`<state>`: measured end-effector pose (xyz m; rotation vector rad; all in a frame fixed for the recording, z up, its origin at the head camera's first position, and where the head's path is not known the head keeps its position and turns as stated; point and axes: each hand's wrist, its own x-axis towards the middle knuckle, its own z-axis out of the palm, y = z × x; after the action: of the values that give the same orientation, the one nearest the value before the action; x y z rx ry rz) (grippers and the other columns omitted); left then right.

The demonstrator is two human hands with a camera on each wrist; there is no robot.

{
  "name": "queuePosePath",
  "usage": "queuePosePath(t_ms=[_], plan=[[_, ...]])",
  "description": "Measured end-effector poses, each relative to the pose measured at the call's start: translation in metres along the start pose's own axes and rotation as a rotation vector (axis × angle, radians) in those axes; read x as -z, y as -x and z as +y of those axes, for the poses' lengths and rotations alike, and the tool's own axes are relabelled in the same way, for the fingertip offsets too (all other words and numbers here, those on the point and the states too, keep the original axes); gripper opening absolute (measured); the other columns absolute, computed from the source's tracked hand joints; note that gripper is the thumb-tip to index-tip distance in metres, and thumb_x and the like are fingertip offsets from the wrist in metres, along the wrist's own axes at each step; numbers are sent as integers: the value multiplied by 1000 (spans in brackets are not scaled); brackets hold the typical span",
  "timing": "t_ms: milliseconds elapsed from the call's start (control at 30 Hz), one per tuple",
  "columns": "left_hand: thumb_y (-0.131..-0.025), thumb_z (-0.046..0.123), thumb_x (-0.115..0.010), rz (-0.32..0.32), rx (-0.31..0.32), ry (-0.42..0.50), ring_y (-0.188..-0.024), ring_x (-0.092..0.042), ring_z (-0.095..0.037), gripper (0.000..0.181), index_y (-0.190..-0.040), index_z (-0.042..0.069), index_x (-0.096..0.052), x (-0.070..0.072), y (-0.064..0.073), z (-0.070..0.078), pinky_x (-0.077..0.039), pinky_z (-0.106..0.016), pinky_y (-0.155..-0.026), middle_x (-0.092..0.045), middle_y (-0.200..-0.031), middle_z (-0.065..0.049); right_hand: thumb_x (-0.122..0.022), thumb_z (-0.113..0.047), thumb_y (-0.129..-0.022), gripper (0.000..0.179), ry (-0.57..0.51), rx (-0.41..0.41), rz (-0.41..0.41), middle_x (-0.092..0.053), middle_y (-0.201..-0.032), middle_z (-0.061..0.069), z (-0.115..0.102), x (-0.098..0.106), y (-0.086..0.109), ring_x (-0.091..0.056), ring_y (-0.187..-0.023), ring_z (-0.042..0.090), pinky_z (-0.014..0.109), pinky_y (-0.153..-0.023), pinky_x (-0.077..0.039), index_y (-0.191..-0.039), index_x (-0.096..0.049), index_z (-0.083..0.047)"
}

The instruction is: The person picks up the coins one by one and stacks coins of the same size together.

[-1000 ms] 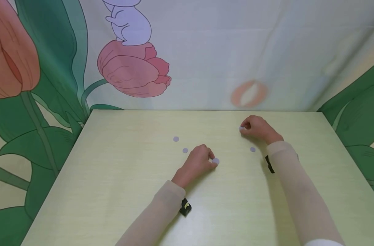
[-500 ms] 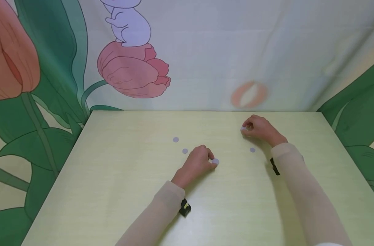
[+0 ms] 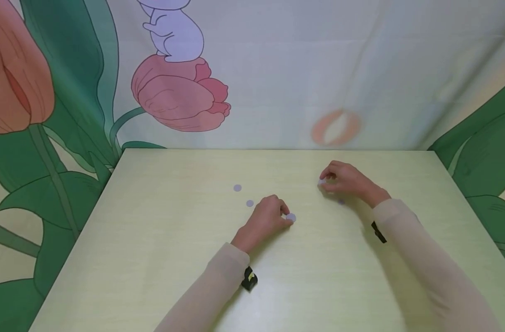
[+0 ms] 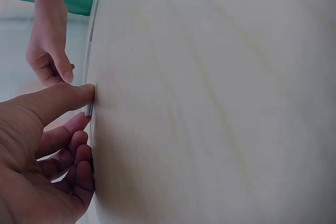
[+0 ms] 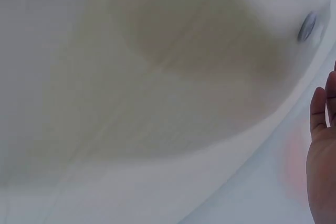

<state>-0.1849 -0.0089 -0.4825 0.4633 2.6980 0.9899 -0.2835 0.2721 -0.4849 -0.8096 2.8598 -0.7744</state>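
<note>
My left hand rests low over the middle of the table, with a small flat lilac-grey disc pinched between thumb and fingers. Seen edge-on in the left wrist view, that disc is thin. Farther back on the right, my right hand pinches a similar disc at its fingertips. Another disc lies on the table just below the right hand, which partly covers it. In the right wrist view, a disc lies ahead of the fingers.
Two more discs, a nearer one and a farther one, lie left of the left hand. The pale wooden table ends at a printed curtain behind. Dark wrist devices sit under both sleeves.
My right hand first shifts slightly right, then comes left and nearer with its disc, partly covering the disc below it. The left hand keeps its place and its pinch.
</note>
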Motion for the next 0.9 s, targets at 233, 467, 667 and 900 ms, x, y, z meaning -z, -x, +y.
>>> queuePosePath(t_ms=[233,467,667,900], plan=[[-84,19,-84,-3,-7,32,-82,-55,-15,17,-92,5,-77,3,-1,-3,-49,-26,-72,-63,-89,-1,-78,-20,-89,16,-50,96,-32,-63,-99,-3,-24,-7,12,-60,-96,17,38,-88,-52,-102,-73,-13],[-84,20,-86,-1,-31,64,-80,-52,-15,16,-91,8,-78,4,-1,-9,-44,-23,-69,-59,-83,-1,-76,-19,-90,11,-4,238,-83,-61,-99,-8,-42,-22,19,-58,-93,12,32,-86,-52,-100,-73,-16],[-83,20,-86,11,-68,107,-79,-48,-14,13,-90,11,-79,3,0,-16,-41,-24,-68,-55,-79,0,-74,-22,-92,10,16,256,-167,-60,-101,-11,-56,-31,22,-58,-96,9,32,-89,-51,-101,-73,-19],[-82,20,-87,21,-108,139,-76,-47,-14,16,-91,9,-80,3,1,-20,-40,-24,-67,-54,-76,-1,-71,-18,-94,14,45,308,-224,-61,-108,-8,-60,-33,24,-62,-101,10,33,-94,-51,-107,-72,-16]])
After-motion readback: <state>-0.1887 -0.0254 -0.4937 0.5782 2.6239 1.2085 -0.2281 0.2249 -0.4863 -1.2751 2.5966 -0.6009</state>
